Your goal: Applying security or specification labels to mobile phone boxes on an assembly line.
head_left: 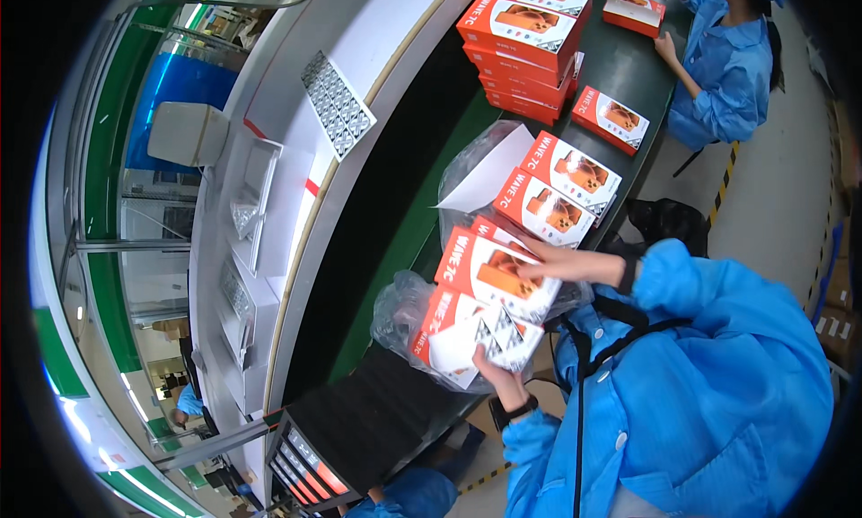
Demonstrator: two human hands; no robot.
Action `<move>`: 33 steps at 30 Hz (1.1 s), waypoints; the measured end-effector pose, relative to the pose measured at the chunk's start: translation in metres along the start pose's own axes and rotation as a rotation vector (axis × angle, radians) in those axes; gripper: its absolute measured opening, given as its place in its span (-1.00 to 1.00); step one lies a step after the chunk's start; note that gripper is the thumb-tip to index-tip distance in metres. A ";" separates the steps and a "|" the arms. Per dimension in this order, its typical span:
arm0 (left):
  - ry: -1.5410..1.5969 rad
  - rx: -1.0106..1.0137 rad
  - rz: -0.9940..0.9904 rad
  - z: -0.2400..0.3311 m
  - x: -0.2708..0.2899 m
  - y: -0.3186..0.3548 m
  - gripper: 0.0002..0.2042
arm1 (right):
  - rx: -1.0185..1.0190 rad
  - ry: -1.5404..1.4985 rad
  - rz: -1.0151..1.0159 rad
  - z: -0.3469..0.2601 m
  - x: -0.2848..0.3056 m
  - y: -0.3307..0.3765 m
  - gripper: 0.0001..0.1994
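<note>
My left hand (pixel 496 373), with a dark band at its wrist, pinches a small white label sheet (pixel 510 331) patterned with silver and black triangles. The sheet lies over the lower red-and-white box (pixel 446 346). My right hand (pixel 575 263) rests with outstretched fingers on the top of the adjoining red-and-white box (pixel 480 265), which shows an orange device. Part of another box (pixel 492 230) shows behind those fingers. Crumpled clear plastic (pixel 400 310) lies around and under these boxes.
Two boxes (pixel 549 208) and a single box (pixel 612 118) lie farther along the green conveyor belt (pixel 409 226). Beyond stands a tall box stack (pixel 519 47). A co-worker (pixel 723 69) handles a box at the far right. A larger label sheet (pixel 338 105) lies on the white ledge (pixel 346 181).
</note>
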State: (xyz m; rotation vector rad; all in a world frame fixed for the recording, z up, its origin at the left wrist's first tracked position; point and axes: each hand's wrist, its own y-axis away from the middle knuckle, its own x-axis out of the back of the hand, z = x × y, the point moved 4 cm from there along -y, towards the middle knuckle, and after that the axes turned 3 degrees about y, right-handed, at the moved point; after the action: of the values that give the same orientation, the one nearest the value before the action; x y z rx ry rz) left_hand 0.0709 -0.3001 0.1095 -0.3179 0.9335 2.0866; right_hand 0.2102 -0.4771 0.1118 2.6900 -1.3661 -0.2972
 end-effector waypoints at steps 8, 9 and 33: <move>-0.109 0.104 -0.056 -0.046 -0.136 0.014 -0.42 | -0.047 -0.099 -0.002 -0.089 0.134 0.049 -0.29; -0.130 0.177 -0.054 -0.061 -0.146 0.002 -0.46 | -0.090 -0.105 -0.064 -0.080 0.152 0.039 -0.28; -0.023 -0.154 0.149 -0.111 -0.108 -0.057 -0.55 | -0.330 1.404 0.784 0.115 0.361 0.019 -0.24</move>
State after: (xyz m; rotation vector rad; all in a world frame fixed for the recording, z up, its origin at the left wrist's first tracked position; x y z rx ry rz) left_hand 0.1735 -0.4194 0.0580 -0.3114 0.8055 2.3004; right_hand 0.3782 -0.7812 -0.0413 1.2175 -1.3825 1.0730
